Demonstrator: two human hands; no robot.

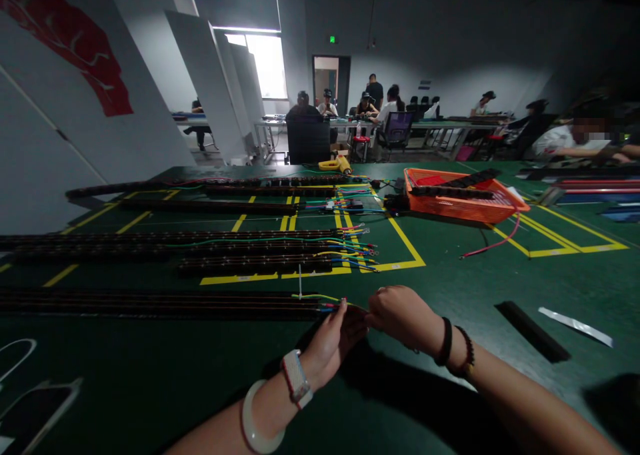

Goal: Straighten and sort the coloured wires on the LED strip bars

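A long black strip bundle [200, 306] lies across the near part of the green table, with thin coloured wires [327, 306] coming out of its right end. My left hand [327, 348] is closed at those wires, thumb on top and fingers underneath. Close by on the right, my right hand [405, 315] is curled into a fist, its fingertips almost meeting the left fingers. What it pinches is hidden behind the knuckles. A white cable tie [301, 283] stands up from the bundle, beside a yellow-green wire [325, 298].
More wired black strips [255, 264] lie beyond, over yellow tape lines. An orange basket [460, 208] holding black pieces stands back right, near a yellow heat gun [336, 164]. A black strip piece [533, 330] and a white strip [575, 326] lie right. People sit at far tables.
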